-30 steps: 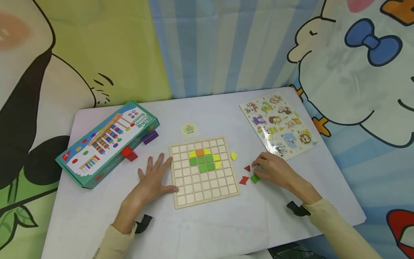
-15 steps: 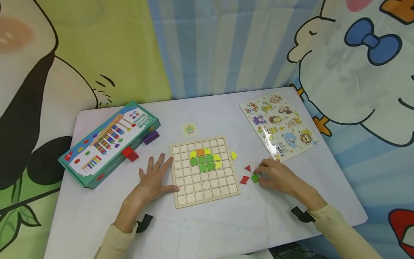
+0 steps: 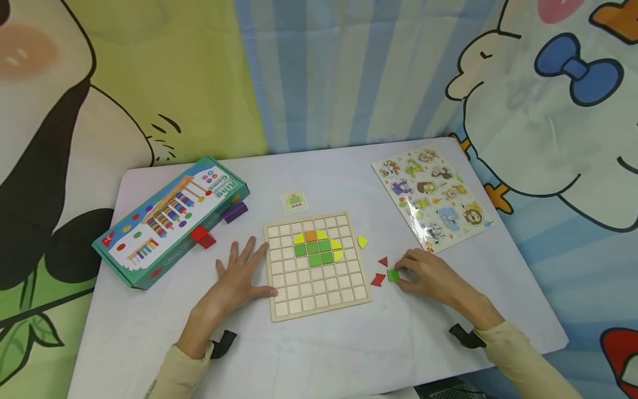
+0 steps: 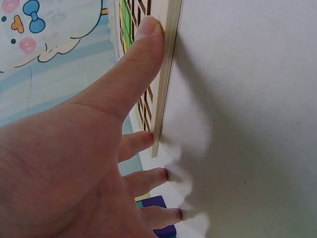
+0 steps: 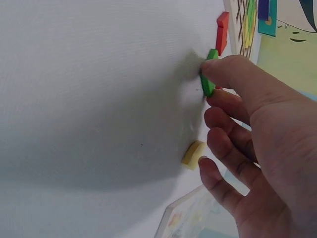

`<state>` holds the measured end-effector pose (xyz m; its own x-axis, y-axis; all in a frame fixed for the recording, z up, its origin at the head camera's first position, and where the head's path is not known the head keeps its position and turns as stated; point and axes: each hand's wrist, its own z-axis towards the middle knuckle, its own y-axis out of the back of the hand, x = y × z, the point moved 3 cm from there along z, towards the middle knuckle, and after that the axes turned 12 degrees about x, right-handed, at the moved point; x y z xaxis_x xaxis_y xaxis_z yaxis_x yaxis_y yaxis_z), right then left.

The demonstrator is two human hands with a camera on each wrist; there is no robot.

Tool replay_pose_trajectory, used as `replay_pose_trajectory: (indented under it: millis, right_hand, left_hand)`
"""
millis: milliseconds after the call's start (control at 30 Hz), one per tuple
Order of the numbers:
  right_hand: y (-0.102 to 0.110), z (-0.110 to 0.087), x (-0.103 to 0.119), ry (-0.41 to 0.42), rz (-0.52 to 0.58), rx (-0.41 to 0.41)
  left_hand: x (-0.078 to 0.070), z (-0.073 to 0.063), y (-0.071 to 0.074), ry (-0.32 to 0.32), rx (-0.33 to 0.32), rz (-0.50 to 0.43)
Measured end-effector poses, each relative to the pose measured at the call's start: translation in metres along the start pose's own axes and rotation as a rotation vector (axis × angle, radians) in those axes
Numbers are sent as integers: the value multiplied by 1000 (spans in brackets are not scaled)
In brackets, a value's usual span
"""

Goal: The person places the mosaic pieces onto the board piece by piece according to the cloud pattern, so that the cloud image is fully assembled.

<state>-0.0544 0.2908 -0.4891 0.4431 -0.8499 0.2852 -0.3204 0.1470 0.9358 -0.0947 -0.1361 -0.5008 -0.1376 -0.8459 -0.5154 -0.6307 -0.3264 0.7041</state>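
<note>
My left hand [image 3: 233,287] lies with fingers spread on the table at the left of a wooden grid board [image 3: 319,302]. Its thumb rests on the board's rim [image 4: 168,59], as the left wrist view shows. Green, yellow and orange tiles [image 3: 326,257] fill several cells in the board's upper middle. Right of the board, my right hand [image 3: 431,278] pinches a green square tile [image 3: 392,275] between thumb and index finger. Beside it lie a red triangle tile [image 3: 383,261] and a red notched piece [image 3: 378,280]. A yellow piece [image 5: 193,154] sits near the other fingers in the right wrist view.
Another yellow rounded tile [image 3: 362,241] lies by the board's right edge. Behind the board is a small pattern card [image 3: 294,201]. A game box [image 3: 169,221] with red [image 3: 202,237] and purple [image 3: 235,212] blocks beside it stands left. An animal picture board [image 3: 431,194] lies at back right.
My right hand has shifted slightly down to the green tile, which is now pinched and turned straighter. The left hand keeps its place on the board's edge.
</note>
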Motion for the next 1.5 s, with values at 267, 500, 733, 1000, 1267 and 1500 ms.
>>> replay_pose_trajectory:
  millis: [267,500,733,1000,1267,1500]
  right_hand:
    - [7,8,-4,59,-21,-108]
    - [28,28,3,181,6,-180]
    - [33,66,31,264,27,-155]
    - [24,123,89,418,-20,-162]
    - [6,147,125,480,-91,-142]
    - [-2,149,128,415,-149,-85]
  left_hand:
    - [1,-1,1,1,-2,-6]
    - [1,-1,-1,-2,-10,5]
    - [-2,1,-1,10,5,10]
    - [-1,-1,-1,26,-1,12]
    - [0,-1,-2,26,-8,13]
    - [-1,-3,-2,19,-21,10]
